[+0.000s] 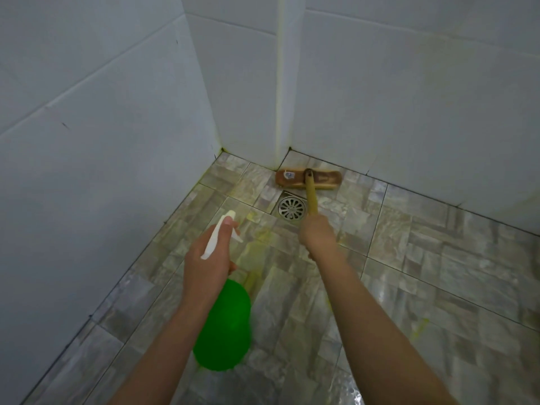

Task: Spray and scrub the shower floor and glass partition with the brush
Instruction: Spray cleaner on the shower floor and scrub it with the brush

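Observation:
My left hand point(206, 263) grips the white trigger head of a green spray bottle point(225, 325), held above the wet stone-patterned shower floor point(409, 258). My right hand point(317, 232) grips the yellow wooden handle of a long brush. The wooden brush head point(321, 179) lies flat on the floor in the far corner, against the base of the white tiled wall. Yellowish streaks of liquid run across the floor tiles between my hands. No glass partition is in view.
A round steel floor drain point(291, 209) sits just in front of the brush head, left of the handle. White tiled walls point(102, 141) close in on the left and at the back, with a protruding corner column point(280, 97) behind the brush.

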### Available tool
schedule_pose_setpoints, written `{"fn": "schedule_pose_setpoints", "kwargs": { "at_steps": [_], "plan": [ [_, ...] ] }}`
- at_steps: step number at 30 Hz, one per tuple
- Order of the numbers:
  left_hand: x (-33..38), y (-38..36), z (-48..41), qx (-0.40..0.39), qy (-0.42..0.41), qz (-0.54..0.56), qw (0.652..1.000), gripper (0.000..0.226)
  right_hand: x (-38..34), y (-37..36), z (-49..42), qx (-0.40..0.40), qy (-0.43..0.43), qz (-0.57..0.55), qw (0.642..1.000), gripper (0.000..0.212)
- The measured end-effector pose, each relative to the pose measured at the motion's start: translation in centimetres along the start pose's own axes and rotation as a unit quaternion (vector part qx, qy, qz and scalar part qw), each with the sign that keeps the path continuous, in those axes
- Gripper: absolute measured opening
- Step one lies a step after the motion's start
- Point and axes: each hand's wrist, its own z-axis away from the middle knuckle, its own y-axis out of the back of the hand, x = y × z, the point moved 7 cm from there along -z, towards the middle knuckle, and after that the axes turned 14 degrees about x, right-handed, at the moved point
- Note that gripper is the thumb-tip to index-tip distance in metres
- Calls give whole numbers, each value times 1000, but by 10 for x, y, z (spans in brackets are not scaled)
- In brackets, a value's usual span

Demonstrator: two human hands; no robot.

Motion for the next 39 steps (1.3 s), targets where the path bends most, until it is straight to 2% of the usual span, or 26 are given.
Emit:
{"fn": "schedule_pose_setpoints", "kwargs": {
  "at_steps": [5, 10, 12, 15, 17, 21, 25, 30, 34, 36, 39],
  "plan": [
    [2, -3, 3, -4, 3, 12, 1000, 35, -44, 19, -34, -2, 48, -4, 999, 26],
    [3, -4, 1, -11, -3, 7, 1000, 33, -7, 1, -14, -1, 10, 1, 1000, 30],
    [4, -9, 3, -23, -9, 4, 1000, 32, -22, 10, -29, 10, 1, -11, 1000, 28],
    [3, -11, 4, -28, -10, 5, 1000, 32, -40, 21, -37, -4, 39, 1, 999, 23],
    [5, -9, 4, -22, -10, 7, 1000, 33, -19, 12, -26, 5, 36, -6, 999, 27],
    [6, -11, 4, -27, -18, 8, 999, 32, -5, 1, -21, -22, -21, -55, 998, 31],
    [8, -12, 7, -38, -34, -1, 999, 34, -30, 17, -45, -18, 11, -27, 999, 28],
    [11, -12, 6, -35, -36, -8, 999, 33, 7, 9, -14, -39, -1, -84, 996, 34],
    [12, -15, 11, -42, -28, -1, 999, 32, -31, 21, -45, -42, 1, -23, 999, 24],
    [15, -15, 13, -41, -37, -4, 998, 33, -20, 12, -32, -30, 19, -16, 999, 28],
    [17, -18, 13, -50, -30, 7, 998, 29, -3, 3, -18, -43, 3, -20, 999, 31]
  ]
}}
